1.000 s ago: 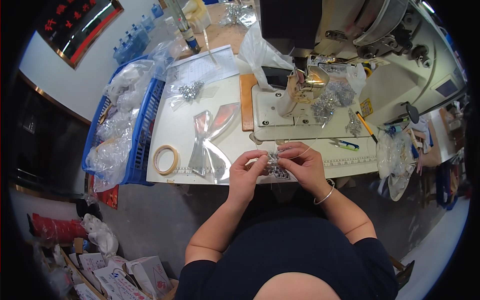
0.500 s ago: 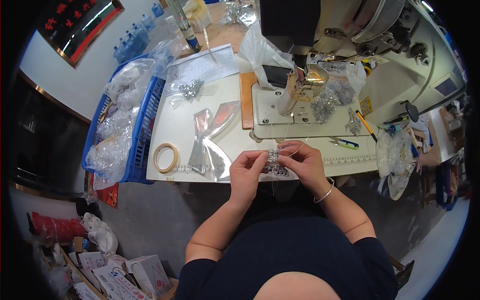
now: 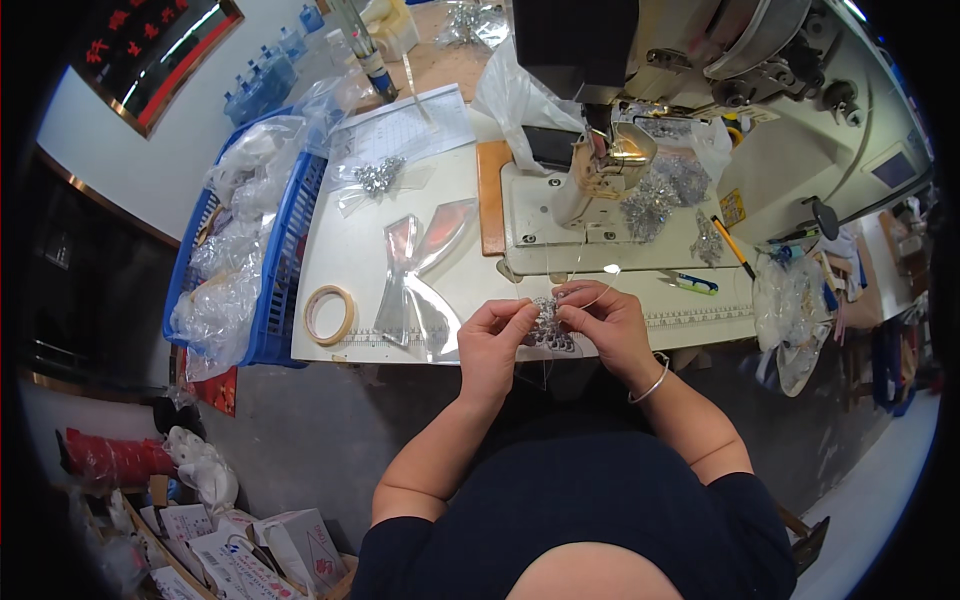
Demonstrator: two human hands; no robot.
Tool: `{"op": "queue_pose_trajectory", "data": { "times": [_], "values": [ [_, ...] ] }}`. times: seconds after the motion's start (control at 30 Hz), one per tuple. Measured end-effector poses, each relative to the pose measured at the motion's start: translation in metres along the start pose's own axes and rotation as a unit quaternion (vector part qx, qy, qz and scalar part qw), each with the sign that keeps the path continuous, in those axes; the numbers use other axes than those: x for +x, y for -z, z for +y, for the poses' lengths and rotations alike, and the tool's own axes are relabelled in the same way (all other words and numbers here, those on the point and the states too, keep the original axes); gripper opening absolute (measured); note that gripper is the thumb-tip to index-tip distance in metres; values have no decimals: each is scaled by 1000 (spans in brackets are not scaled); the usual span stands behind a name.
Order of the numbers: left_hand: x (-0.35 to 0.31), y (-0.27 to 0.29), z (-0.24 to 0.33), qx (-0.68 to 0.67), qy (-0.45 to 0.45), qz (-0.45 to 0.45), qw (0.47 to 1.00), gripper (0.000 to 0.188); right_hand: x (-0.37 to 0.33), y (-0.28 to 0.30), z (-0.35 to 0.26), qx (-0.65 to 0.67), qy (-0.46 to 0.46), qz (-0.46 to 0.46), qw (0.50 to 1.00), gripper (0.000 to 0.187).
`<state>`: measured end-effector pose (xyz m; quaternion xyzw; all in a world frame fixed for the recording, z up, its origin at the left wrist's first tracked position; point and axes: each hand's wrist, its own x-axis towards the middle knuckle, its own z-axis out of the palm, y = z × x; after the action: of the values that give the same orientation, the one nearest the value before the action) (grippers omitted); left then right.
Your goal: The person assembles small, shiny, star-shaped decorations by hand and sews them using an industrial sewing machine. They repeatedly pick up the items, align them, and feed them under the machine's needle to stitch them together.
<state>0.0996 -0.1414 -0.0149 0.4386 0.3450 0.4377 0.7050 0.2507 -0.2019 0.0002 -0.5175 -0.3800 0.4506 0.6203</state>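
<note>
Between both hands, at the table's front edge, is a small silvery beaded ornament [image 3: 545, 325] with an openwork look. My left hand [image 3: 494, 335] pinches its left side between thumb and fingers. From the other side my right hand [image 3: 604, 322] grips it, fingers closed; a thin pale thread [image 3: 602, 290] loops up by these fingers. Loose thread ends also hang below the ornament. To the left lies a clear and silvery bow-shaped plastic piece [image 3: 418, 275]. The sewing machine [image 3: 600, 180] stands just beyond the hands, with silver tinsel-like pieces [image 3: 650, 205] on its bed.
A tape roll [image 3: 329, 314] sits at the front left, beside a blue basket [image 3: 283, 270] of plastic bags. A small green-handled knife [image 3: 690, 282] and an orange pen [image 3: 734, 248] lie to the right. Another silver cluster [image 3: 380, 175] rests near papers [image 3: 445, 118].
The hands stay in nearly the same place. The ornament between them has turned slightly, and the thread by my right fingers has shifted. The view has moved a little.
</note>
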Motion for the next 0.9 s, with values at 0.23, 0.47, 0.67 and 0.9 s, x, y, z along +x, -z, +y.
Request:
{"op": "queue_pose_trajectory", "data": {
  "times": [0.23, 0.47, 0.67, 0.9],
  "values": [
    [-3, -7, 4, -71, 9, -17, 997, 24, -2, -2, 1, -52, 42, 11, 998, 6],
    [-2, 7, 10, 57, 96, -123, 986, 24, -3, -5, -3, -60, 38, 17, 997, 5],
    [-2, 8, 8, 49, 94, -129, 986, 24, -1, -4, 4, -93, 67, 23, 993, 6],
    [0, 15, 6, -18, 111, -147, 983, 27, 0, -4, -1, -83, 61, 20, 994, 5]
  ]
}}
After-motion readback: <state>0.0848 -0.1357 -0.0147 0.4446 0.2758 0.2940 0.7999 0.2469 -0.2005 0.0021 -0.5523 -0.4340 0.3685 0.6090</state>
